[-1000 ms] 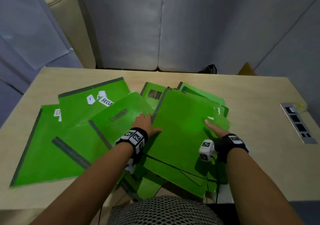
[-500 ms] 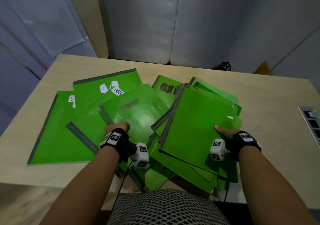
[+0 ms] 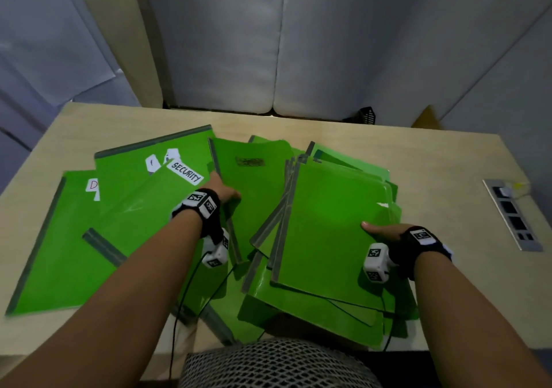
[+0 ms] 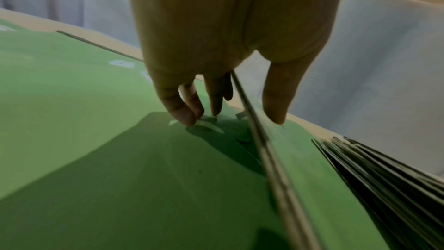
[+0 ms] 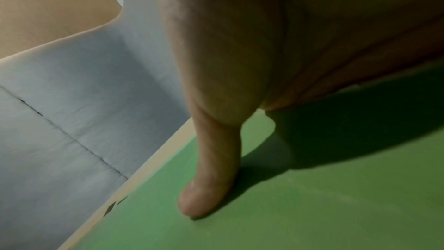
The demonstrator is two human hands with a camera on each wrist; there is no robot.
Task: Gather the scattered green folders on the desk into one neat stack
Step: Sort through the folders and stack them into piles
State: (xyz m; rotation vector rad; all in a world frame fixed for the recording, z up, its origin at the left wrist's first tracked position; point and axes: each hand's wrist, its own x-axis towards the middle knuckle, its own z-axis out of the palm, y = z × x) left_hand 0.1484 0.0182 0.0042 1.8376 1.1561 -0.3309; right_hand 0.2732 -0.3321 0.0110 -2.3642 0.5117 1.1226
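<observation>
Step in hand, as it reads: feeding one more folder into the pile (image 3: 337, 232) of green folders, which sits at the desk's near edge and overhangs it toward the person. Landmark: that pile.

Left of the pile, a loose folder (image 3: 254, 184) is tilted up on its spine. The left hand (image 3: 225, 192) pinches its edge, thumb on top, fingers beneath touching the folder below. Right hand (image 3: 385, 232) clamps the pile's right edge: thumb (image 5: 211, 183) flat on the top cover, fingers hidden under, so the curl there can't be confirmed.

To do it well: keep the right hand pinning the pile, slide the loose folder in spine-parallel, then square all edges. Spines in the pile currently fan out, so it needs tapping flush. Overhang risks a slip off the desk; better to pull the pile back onto the surface.

Further left of the pile: three or so more folders spread flat, one labelled "SECURITY" (image 3: 185, 173).

Desk (image 3: 448, 160) is light wood. Right of the pile, a recessed socket panel (image 3: 512, 214). Behind it, grey padded wall panels (image 3: 224, 44).
</observation>
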